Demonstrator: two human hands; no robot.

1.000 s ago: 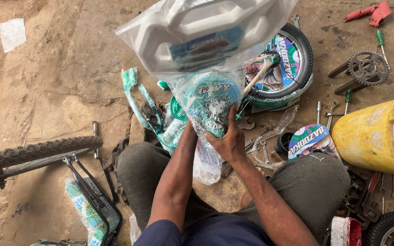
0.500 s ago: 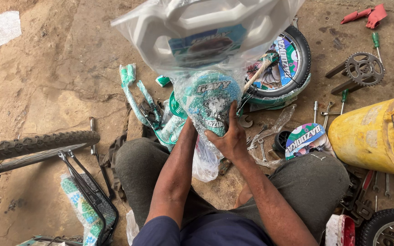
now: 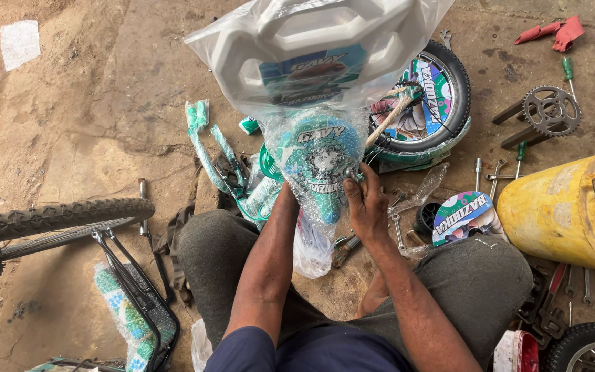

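Right hand fingers are clamped on the bubble-wrapped saddle; the left hand is hidden behind it, grip cannot be told. Above the fingers, a bagged white plastic part blocks the view; right of them lie a small wheel and yellow bucket.

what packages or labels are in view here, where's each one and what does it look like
Clear plastic bag: top centre, held up, around a white plastic part.
Label: on that white part, rectangular, blue and teal.
Bubble-wrapped part: centre, teal and white, right hand fingers on it.
Wheel disc sticker: upper right, round, multicoloured.
Round decal plate: on the ground right of the right hand, purple, green, white.
White sheet: top left, blank, roughly square.
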